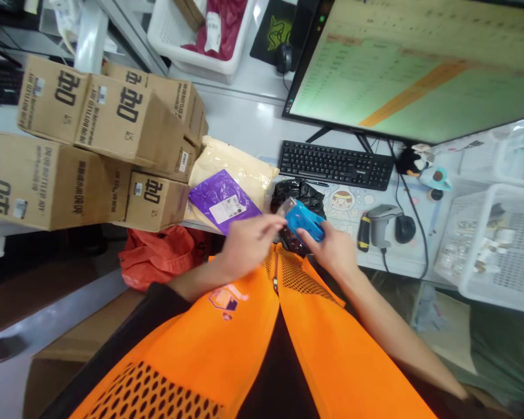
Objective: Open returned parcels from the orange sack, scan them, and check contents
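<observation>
My right hand [332, 250] is closed around a small blue tool [304, 221], a cutter or stapler by its shape, with a grey metal end pointing up left. My left hand [248, 241] hovers beside it with fingers curled, its fingertips touching the tool's metal end. Both hands are just in front of my orange mesh vest [244, 337]. A black plastic bag [299, 195] lies on the desk right behind the tool. A purple mailer [222, 201] with a white label rests on a beige padded parcel [238, 166] to the left.
Stacked cardboard boxes [91, 145] fill the left. A keyboard [336, 164], monitor [419, 64], barcode scanner [382, 224] and mouse [404, 228] sit on the white desk. White baskets [493, 250] stand at right, another [201, 35] at the back. An orange bag [157, 256] lies below.
</observation>
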The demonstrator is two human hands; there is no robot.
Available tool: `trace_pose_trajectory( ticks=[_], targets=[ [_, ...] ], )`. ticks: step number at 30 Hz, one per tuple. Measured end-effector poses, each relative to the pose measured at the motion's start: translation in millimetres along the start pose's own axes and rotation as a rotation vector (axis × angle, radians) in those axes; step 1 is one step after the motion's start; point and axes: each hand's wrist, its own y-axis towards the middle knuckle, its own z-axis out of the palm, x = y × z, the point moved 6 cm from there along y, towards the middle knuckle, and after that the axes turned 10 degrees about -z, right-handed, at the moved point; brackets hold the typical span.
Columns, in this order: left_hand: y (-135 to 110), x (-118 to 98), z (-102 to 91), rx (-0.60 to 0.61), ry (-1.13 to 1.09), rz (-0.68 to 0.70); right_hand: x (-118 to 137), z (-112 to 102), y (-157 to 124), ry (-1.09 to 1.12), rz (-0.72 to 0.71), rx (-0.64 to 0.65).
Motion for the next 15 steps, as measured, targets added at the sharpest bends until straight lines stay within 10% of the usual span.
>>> trace_pose_trajectory(
  ticks=[5,15],
  targets=[
    [17,-14,19.9,-0.126,0.279,0.101,83,-25,73,-0.037,-0.06,-0.019],
    [29,-44,-41.7,-0.007,-0.554,0.038,151,-29,239,0.074,-0.228,-0.253]
  ],
)
